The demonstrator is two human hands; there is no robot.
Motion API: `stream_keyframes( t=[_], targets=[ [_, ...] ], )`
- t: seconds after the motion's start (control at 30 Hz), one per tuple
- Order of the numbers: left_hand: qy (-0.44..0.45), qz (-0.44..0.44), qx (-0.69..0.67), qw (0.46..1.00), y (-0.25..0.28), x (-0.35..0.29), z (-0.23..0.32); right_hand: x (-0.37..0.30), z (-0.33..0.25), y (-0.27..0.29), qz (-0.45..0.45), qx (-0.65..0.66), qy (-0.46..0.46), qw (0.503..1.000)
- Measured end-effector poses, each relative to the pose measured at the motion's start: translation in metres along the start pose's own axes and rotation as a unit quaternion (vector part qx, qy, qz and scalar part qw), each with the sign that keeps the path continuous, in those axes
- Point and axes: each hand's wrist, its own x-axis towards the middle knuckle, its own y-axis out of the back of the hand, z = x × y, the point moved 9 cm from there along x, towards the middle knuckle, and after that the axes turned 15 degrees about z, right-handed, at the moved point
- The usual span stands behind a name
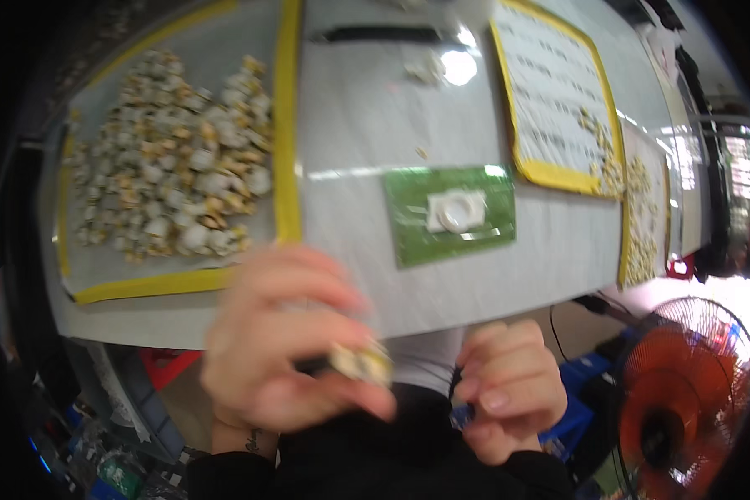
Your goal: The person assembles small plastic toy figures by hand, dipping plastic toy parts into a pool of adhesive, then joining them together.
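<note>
Head view. We observe the left hand point(283, 329) pinching a small yellow-and-white piece point(362, 364) between thumb and curled fingers; the right hand point(512, 379), curled nearly closed, grips a small blue object point(461, 414). Beyond the left hand we note heaped pieces point(171, 167); beyond the right, a green mat point(408, 243) on the desk point(350, 121).

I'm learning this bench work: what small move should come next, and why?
Probably bring the right hand closer to the left hand: the right pinches a small dark blue object, the left a small cream and yellow piece, and a gap separates them.
</note>
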Motion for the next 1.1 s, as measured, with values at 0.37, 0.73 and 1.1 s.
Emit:
stream_keyframes(
  t=[0.37, 0.73, 1.1],
  targets=[
    [-0.059, 0.043, 0.529, 0.846, 0.090, 0.051, -0.013, 0.036, -0.081, -0.037, -0.069, 0.238, 0.113, 0.962],
    [-0.045, 0.030, 0.647, 0.761, 0.176, 0.220, -0.140, 0.015, -0.012, 0.011, -0.012, 0.016, -0.024, 1.000],
    [-0.081, 0.029, 0.552, 0.829, 0.266, 0.273, -0.199, -0.007, 0.001, 0.163, 0.243, -0.140, -0.016, 0.960]
  ],
)
